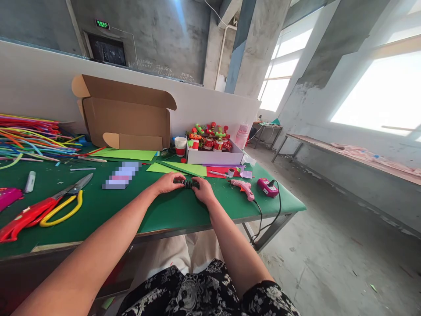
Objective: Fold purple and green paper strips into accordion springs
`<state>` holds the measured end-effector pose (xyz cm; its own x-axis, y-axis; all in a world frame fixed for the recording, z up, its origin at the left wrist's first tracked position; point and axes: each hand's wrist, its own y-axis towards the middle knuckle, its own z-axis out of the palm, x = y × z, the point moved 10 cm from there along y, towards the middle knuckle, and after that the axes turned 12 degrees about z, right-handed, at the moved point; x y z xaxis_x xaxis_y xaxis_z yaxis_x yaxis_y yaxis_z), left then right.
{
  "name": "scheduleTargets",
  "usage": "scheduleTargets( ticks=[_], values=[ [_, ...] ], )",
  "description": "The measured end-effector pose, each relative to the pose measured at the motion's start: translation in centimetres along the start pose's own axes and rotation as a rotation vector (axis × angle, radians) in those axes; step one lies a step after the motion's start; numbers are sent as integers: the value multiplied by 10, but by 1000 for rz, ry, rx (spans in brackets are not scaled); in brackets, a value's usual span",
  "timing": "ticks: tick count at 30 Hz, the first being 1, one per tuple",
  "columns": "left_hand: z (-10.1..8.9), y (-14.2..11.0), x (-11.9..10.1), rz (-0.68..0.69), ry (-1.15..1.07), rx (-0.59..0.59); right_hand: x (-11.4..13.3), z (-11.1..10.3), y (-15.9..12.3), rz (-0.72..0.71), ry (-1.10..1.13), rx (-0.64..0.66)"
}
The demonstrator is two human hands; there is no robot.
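A small dark, ribbed coil (188,184), like a folded paper spring, lies crosswise between my hands just above the green tabletop (184,210). My left hand (167,183) pinches its left end, and my right hand (203,189) grips the right end. The fingers cover both ends, so what the coil is made of is hard to tell. Just behind the hands are light green paper sheets (194,170) with a dark green strip (176,167) across them. To the right of my right hand rests a pink glue gun (243,188).
At left lie red-handled scissors (36,213), yellow-handled scissors (67,208) and many colourful pipe cleaners (29,140). An open cardboard box (128,114) stands behind. A white box (213,157) holds red and green figures. A corded magenta device (267,187) sits near the right edge.
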<state>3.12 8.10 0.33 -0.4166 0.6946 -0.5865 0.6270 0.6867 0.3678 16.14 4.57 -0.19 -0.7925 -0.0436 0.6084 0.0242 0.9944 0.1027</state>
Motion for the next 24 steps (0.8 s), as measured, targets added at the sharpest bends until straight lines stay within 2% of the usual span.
scheduleTargets(
  ticks=[10, 18, 24],
  values=[
    [-6, -3, 5, -47, 11, -47, 2, -4, -2, 7, -11, -31],
    [-8, -4, 5, -51, 59, -57, -5, -11, -1, 29, 66, -96],
    [-8, -3, 3, -36, 59, -62, -9, -12, 0, 60, 71, -98]
  ],
)
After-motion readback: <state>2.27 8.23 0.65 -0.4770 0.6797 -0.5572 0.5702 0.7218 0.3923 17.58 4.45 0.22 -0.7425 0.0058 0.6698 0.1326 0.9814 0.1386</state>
